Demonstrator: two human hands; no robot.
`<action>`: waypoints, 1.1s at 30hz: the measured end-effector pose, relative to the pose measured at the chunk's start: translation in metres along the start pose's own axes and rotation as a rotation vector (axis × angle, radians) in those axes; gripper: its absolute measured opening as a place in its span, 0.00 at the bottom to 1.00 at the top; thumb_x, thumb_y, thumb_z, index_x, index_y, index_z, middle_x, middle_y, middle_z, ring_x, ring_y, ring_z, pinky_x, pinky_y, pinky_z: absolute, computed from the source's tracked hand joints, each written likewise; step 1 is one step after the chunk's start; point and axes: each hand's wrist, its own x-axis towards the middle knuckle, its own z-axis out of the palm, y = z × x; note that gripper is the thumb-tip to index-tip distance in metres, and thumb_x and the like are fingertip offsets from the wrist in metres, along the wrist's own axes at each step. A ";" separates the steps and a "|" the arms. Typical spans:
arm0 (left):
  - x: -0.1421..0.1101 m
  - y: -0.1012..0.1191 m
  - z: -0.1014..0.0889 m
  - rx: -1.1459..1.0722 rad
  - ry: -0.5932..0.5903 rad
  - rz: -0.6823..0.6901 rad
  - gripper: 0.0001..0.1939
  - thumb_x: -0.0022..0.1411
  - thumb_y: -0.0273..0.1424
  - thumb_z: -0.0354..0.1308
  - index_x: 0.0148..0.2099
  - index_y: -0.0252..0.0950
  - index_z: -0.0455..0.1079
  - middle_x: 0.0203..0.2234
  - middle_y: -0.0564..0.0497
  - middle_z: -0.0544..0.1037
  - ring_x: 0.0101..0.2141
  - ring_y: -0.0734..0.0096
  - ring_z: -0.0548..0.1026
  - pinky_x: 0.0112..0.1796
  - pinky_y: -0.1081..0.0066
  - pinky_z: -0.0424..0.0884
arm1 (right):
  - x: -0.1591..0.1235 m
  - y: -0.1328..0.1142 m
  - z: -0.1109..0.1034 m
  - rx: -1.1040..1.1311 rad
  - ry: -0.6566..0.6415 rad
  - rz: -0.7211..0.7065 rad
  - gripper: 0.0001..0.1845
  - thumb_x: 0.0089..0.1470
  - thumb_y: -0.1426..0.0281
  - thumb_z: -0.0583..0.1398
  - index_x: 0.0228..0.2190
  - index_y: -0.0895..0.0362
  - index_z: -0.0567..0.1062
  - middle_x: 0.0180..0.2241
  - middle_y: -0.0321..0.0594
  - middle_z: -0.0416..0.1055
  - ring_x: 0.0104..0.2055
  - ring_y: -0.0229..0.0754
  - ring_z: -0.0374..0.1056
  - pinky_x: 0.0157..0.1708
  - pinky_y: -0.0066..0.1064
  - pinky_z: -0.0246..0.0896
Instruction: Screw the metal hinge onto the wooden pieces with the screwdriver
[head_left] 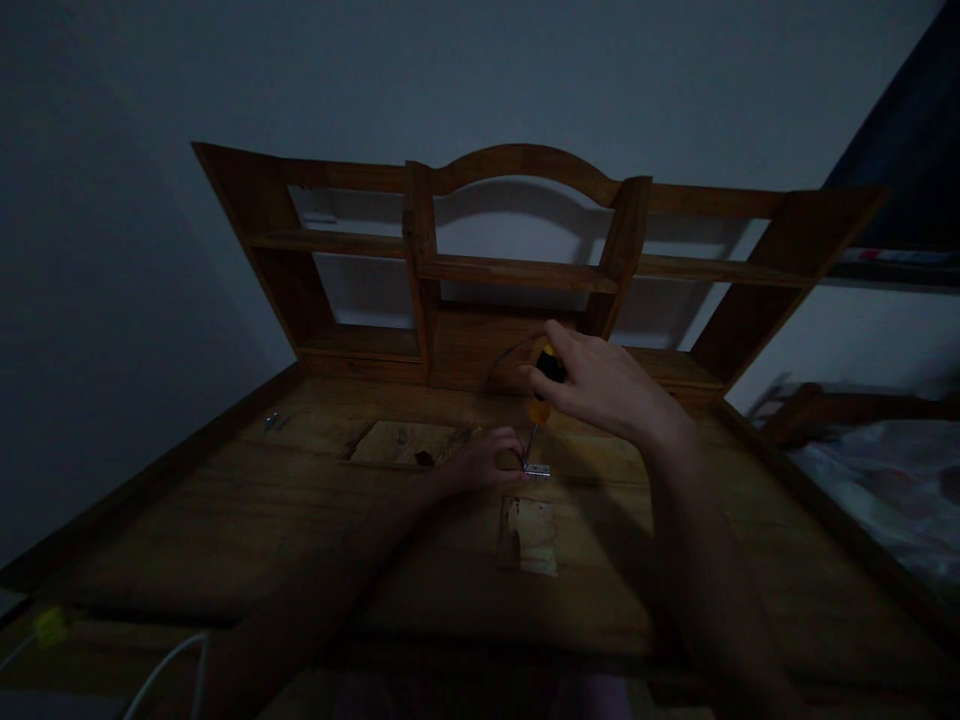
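The left hand [487, 458], fingers half curled, is at the small metal piece [538, 471] on the wooden desk [420, 560], perhaps pinching it. Beyond, the right hand [600, 385] is closed around the screwdriver [550, 366], tip down at that piece.

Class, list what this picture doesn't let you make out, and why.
Head view, all:
Screwdriver handle: partly covered by the right hand.
Screwdriver tip at the small metal plate: too small and dark to see whether it sits in a screw.
Metal bits at left: too small to identify.
Dark shape, upper right: cut off by the edge.
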 end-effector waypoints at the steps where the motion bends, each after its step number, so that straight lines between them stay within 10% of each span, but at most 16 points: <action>1: 0.000 0.001 0.000 0.005 0.004 0.005 0.11 0.61 0.37 0.66 0.42 0.36 0.72 0.41 0.49 0.75 0.44 0.65 0.74 0.47 0.67 0.69 | 0.000 0.001 0.000 0.014 -0.009 -0.001 0.18 0.63 0.59 0.53 0.49 0.57 0.68 0.45 0.47 0.75 0.45 0.52 0.72 0.43 0.38 0.61; 33: 0.001 0.002 0.000 0.005 0.003 -0.013 0.11 0.61 0.37 0.66 0.40 0.37 0.71 0.40 0.50 0.74 0.44 0.65 0.74 0.47 0.66 0.70 | 0.003 0.007 0.003 0.119 0.007 -0.117 0.14 0.61 0.67 0.55 0.49 0.56 0.70 0.47 0.42 0.75 0.47 0.46 0.71 0.45 0.34 0.60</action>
